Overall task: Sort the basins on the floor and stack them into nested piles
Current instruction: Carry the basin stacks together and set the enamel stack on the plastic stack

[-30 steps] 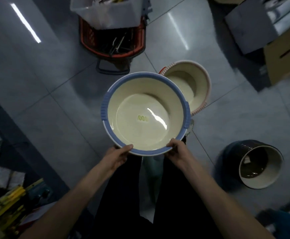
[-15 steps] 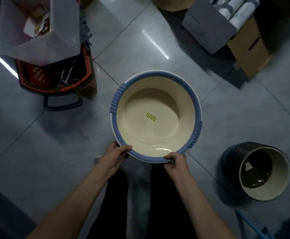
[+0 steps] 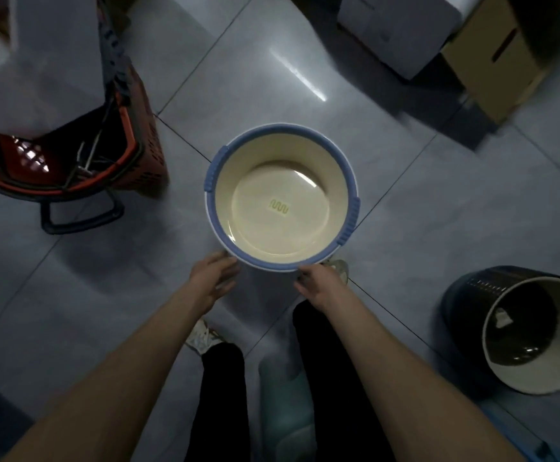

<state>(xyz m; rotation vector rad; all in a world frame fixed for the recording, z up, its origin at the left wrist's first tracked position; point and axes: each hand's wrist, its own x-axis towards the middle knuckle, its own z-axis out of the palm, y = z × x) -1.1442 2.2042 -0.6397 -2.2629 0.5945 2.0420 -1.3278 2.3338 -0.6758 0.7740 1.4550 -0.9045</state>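
Note:
A cream basin with a blue rim (image 3: 282,198) sits upright on the floor in front of me, a small green mark on its bottom. A thin white edge shows under its blue rim; what lies beneath is hidden. My left hand (image 3: 213,278) is at the near-left of the rim with relaxed fingers, just short of it. At the near-right of the rim, my right hand (image 3: 318,283) has loose fingertips at the edge and grips nothing. A dark basin with a cream rim (image 3: 522,335) lies tilted on its side at the right.
A red basket (image 3: 132,155) with a black handle stands at the left, with a white box (image 3: 45,61) on top of it. Grey and brown cardboard boxes (image 3: 492,55) fill the upper right. My legs and shoes are below the hands, on grey floor tiles.
The blue-rimmed basin went from held up to low on the floor, covering the red-rimmed basin seen earlier. Both hands have let go of its rim and drawn slightly back.

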